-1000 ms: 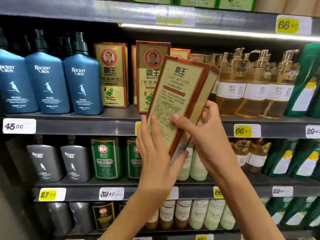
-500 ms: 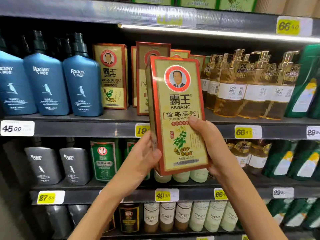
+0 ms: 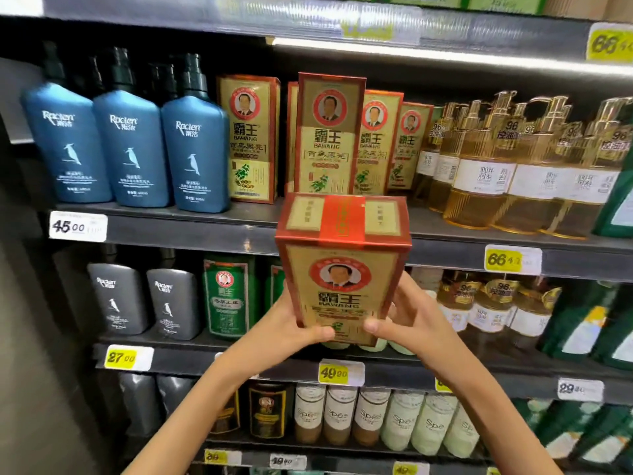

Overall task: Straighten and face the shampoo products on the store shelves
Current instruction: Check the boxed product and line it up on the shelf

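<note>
I hold a gold-and-red Bawang shampoo box [image 3: 342,269] in front of the shelves, its printed front toward me and its top flap tipped my way. My left hand [image 3: 291,329] grips its lower left side, thumb across the front. My right hand [image 3: 411,320] grips the lower right side the same way. Behind it, on the upper shelf [image 3: 164,231], several matching Bawang boxes [image 3: 329,132] stand upright, one forward of the rest.
Three blue Raclen bottles [image 3: 130,145] stand left of the boxes. Gold pump bottles [image 3: 513,159] fill the right. Below are grey Raclen bottles [image 3: 144,299], green boxes [image 3: 227,296] and green bottles [image 3: 589,323]. Spes bottles [image 3: 376,416] line the lowest shelf.
The box was turned from its back to its front, then lowered and tipped so its top shows. Both hands slid down to its lower sides.
</note>
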Tool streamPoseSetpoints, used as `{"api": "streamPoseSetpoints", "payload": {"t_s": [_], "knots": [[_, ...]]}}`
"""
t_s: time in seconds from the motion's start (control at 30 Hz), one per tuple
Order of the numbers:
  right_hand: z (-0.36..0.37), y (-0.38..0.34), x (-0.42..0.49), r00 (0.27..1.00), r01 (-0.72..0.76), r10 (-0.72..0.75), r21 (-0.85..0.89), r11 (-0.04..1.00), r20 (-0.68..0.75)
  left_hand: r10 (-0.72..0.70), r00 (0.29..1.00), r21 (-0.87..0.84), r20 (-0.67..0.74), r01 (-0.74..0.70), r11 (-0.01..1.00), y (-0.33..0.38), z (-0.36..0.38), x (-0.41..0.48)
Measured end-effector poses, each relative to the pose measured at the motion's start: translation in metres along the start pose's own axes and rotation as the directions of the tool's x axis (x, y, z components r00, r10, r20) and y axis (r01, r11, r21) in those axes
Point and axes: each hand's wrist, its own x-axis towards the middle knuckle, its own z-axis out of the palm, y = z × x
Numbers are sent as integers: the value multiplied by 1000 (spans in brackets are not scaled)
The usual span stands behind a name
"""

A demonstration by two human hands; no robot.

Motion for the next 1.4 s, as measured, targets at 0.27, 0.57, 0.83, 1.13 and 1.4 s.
{"api": "streamPoseSetpoints", "payload": {"t_s": [0.27, 0.57, 0.83, 1.13, 1.4], "knots": [[-8, -19, -10, 990, -130, 129, -17, 991, -62, 80, 997, -36, 23, -79, 996, 26, 10, -19], [-20, -91, 11, 924, -318, 370, 351, 881, -93, -62, 950, -566, 305, 233, 791, 122, 5, -25], [-23, -99, -35, 932, -358, 349, 404, 842, 99, 28, 985, -462, 172, 56, 885, 122, 20, -15], [-66, -70, 7, 934, -218, 304, 373, 902, -189, 202, 976, -121, -82, -211, 970, 115, 41, 65], [-92, -61, 58, 937, -216, 281, 288, 933, -207, 273, 933, 159, -232, -241, 957, 118, 29, 111]]}}
